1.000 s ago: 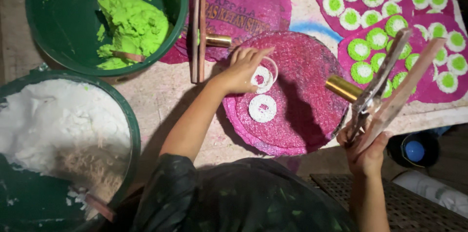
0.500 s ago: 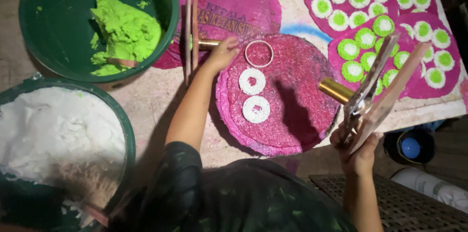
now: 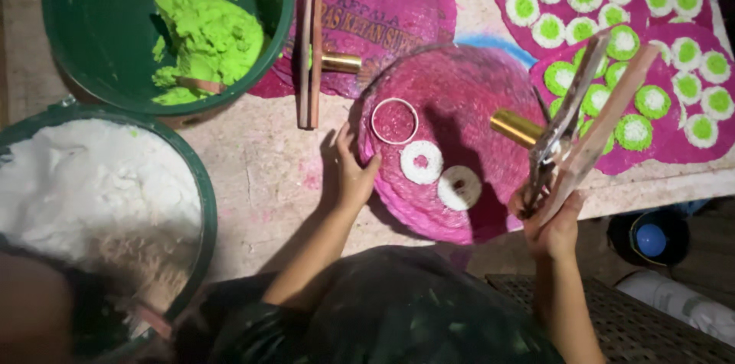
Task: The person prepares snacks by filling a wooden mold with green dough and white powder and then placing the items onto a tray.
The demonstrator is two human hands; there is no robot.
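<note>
Dim work table (image 3: 253, 173) w/ pale, stained top, seen from above; magenta round mat (image 3: 475, 104) lies mid-table, w/ a thin white ring mould (image 3: 394, 120) and two white dough rings (image 3: 440, 173) on it; left hand (image 3: 348, 173) rests flat on the mat's left rim, fingers loose, gripping nothing; right hand (image 3: 551, 222) closed round a bundle of flat wooden sticks & metal tongs (image 3: 586, 119), long axis running up & to the right, tips over the far mats; brass tube (image 3: 515, 127) lies just left of the bundle. Green tub (image 3: 61, 42) top left holds bright green dough; second green tub (image 3: 203, 203) lower left holds white flour-like dough. Two more magenta mats (image 3: 674, 146) at right carry rows of white-&-green discs; pair of wooden sticks (image 3: 310, 58) lies upright by the green tub. Vs 0.5 s ago: left hand has dropped from the mat's top edge to its left rim; ring mould sits clear of the hand; bundle barely moved.
</note>
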